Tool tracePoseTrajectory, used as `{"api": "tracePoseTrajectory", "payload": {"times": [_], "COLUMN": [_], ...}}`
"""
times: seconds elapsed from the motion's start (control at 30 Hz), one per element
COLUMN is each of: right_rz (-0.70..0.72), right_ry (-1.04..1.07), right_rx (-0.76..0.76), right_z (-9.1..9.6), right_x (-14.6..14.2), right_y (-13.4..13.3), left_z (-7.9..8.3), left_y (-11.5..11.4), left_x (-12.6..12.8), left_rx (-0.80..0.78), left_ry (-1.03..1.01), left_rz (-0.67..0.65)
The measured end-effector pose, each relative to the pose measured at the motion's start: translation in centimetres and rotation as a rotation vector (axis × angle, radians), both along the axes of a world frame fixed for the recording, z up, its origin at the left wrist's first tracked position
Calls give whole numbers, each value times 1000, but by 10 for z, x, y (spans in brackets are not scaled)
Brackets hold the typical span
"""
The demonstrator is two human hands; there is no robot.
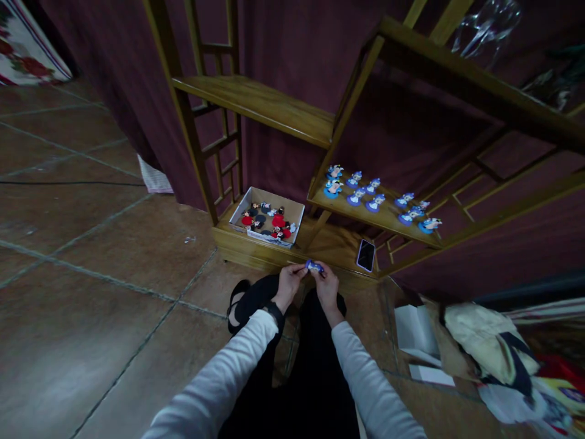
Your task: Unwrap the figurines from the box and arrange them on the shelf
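Observation:
Between my two hands, just in front of the low shelf and above my knees, is a small purple-and-white figurine (314, 266). My left hand (289, 283) pinches it from the left, at its base end. My right hand (326, 284) has its fingers closed on the other end. The figurine lies on its side; its details are too small to make out. Ahead on the left, a white cardboard box (267, 235) holds several red and dark figurines. On the raised shelf (388, 224) to the right, blue and purple figurines (375, 203) stand in small groups.
A phone (365, 255) rests on the lower shelf at right. The wooden rack's upper shelf (260, 107) juts out above the box. White box pieces (415, 332) and a cream cloth bag (487, 344) lie on the floor at right. A dark cable (68, 183) crosses the tiles at left.

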State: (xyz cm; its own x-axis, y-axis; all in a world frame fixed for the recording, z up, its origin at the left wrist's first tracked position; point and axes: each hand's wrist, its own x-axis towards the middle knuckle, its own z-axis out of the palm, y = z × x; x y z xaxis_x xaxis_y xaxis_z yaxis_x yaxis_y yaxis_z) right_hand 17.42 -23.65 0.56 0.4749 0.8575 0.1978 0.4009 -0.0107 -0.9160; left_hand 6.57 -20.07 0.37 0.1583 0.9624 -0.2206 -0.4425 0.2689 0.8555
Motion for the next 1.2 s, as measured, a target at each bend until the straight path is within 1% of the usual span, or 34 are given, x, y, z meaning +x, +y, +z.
{"api": "tracePoseTrajectory", "payload": {"times": [0.1, 0.27, 0.33, 0.43, 0.53, 0.63, 0.73, 0.97, 1.1, 1.2], "right_rz": [6, 81, 103, 119, 110, 98, 98, 92, 80, 68], "right_ry": [-29, -30, -30, 41, 123, 75, 65, 153, 203, 221], "right_rx": [-8, -7, 16, 71, 112, 129, 123, 26, 27, 35], "right_z": [-2, -1, -1, 0, 1, 3, 2, -7, -12, -10], "right_x": [4, 10, 9, 4, 0, -3, -3, 2, 3, 2], "right_y": [1, 0, -2, -3, -4, -4, -3, 6, 9, 11], "left_z": [0, 1, 3, 7, 13, 17, 19, 16, 12, 8], "left_y": [1, 3, 3, 2, 3, 5, 6, 6, 8, 9], "left_x": [1, -3, -4, -4, -6, -9, -11, -14, -12, -9], "left_rx": [-9, -8, -23, -88, -189, -246, -266, -231, -216, -227], "left_ry": [-5, 40, 43, 9, -36, -74, -89, -88, -90, -78], "left_rz": [-27, -129, -130, -97, -116, -159, -184, -256, -231, -175]}}
